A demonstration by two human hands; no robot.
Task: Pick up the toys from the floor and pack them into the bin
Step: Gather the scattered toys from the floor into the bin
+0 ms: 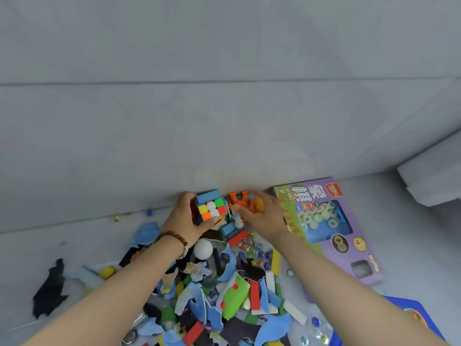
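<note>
Gripping a multicoloured puzzle cube in the left hand, fingers curled over its far side, thumb on its near face, hard against the foot of the grey wall at the far edge of the floor. Wearing a brown bead bracelet on that wrist. Closing the right hand over an orange plastic toy just right of the cube, fingers bent round its top, thumb at its near left side. Near the hands, heaped on the floor: a white ball, blue marbles, a green soft toy, coloured blocks and blue jigsaw pieces. To the right, flat on the floor, a purple game box.
</note>
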